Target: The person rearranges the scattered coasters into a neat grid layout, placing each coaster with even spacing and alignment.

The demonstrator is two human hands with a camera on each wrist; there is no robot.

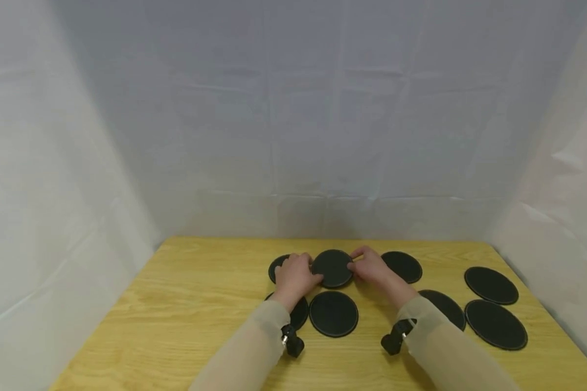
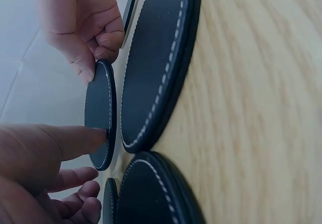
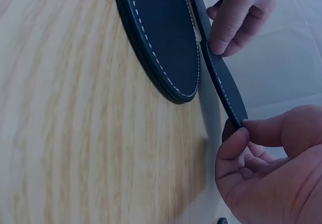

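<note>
A round black coaster (image 1: 332,267) with white stitching is held off the wooden table (image 1: 191,304) between both hands. My left hand (image 1: 307,271) grips its left edge, thumb (image 2: 75,139) on the face. On the opposite edge, my right hand (image 1: 358,265) pinches the rim between thumb and forefinger (image 3: 236,138). The right wrist view shows the held coaster (image 3: 221,83) edge-on, tilted above the table. The left wrist view shows its face (image 2: 100,116), with the right hand (image 2: 83,27) at its far rim.
Several more black coasters lie flat: one (image 1: 333,313) just in front of the hands, one (image 1: 402,266) to the right, two (image 1: 491,285) (image 1: 496,323) at the far right. Others are partly hidden by the forearms. White cloth walls enclose the table.
</note>
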